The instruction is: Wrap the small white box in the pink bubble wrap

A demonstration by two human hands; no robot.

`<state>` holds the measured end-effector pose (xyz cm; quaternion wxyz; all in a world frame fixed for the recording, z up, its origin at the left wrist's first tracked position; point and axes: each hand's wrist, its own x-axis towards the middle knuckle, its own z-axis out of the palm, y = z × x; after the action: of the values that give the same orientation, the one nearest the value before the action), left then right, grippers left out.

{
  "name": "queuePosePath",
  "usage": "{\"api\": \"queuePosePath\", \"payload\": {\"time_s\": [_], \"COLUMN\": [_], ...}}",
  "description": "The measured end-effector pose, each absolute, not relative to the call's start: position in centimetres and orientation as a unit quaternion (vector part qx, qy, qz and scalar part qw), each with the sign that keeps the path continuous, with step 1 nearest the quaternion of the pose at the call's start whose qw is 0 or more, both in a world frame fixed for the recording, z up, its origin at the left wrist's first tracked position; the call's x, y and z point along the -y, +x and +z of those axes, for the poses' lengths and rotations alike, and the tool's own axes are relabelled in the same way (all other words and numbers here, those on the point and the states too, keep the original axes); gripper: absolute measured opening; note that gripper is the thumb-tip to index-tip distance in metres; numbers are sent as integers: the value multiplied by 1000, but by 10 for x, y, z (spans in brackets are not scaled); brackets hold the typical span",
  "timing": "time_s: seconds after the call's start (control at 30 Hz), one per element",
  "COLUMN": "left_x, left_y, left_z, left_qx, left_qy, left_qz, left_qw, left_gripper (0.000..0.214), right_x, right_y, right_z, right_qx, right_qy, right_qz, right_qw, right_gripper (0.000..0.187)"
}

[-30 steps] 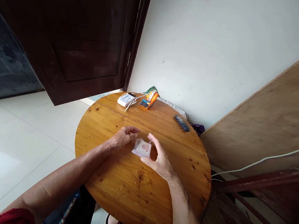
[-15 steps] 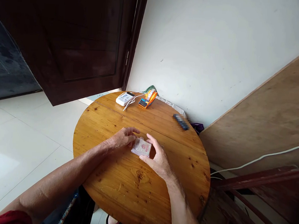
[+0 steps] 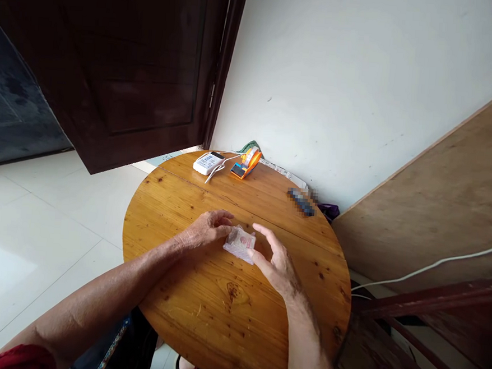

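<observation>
A small flat packet [image 3: 241,243] wrapped in clear, crinkled plastic lies on the round wooden table [image 3: 202,327]; a pale face with a reddish print shows through the wrap. At its upper left corner is my left hand [image 3: 206,228], its thumb reaching to the plastic and its fingers loosely bent above. My right hand [image 3: 277,264] is on the other side, with thumb and forefinger spread wide. The right thumb tip meets the packet's right edge, while the forefinger stands clear of it.
Toward the back of the table are a white box with a cable [image 3: 209,163] and an orange tape dispenser [image 3: 246,163]. A blurred dark object [image 3: 301,202] lies at the back right. A dark door [image 3: 152,77] stands to the left, and a white wall [image 3: 341,90] rises behind.
The packet has shifted slightly right. My right hand has drawn back to the right, widening the gap between forefinger and packet. My left thumb has straightened toward the packet's corner. The view has moved a little.
</observation>
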<state>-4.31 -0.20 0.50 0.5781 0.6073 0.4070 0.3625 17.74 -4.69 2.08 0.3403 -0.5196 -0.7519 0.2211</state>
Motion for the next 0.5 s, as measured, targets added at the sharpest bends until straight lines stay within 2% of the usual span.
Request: {"api": "queuePosePath", "payload": {"time_s": [0.33, 0.5], "left_x": [9, 11], "left_y": [-39, -38], "left_z": [11, 16], "left_qx": [-387, -393], "left_qy": [633, 664], "left_qz": [346, 321], "left_qw": [574, 549], "left_gripper": [49, 43], "right_x": [46, 47], "right_y": [167, 162], "right_z": [17, 15], "right_qx": [750, 748], "right_qy": [-487, -472], "right_qz": [158, 144], "right_qw": [419, 445], "right_gripper": [11, 20]}}
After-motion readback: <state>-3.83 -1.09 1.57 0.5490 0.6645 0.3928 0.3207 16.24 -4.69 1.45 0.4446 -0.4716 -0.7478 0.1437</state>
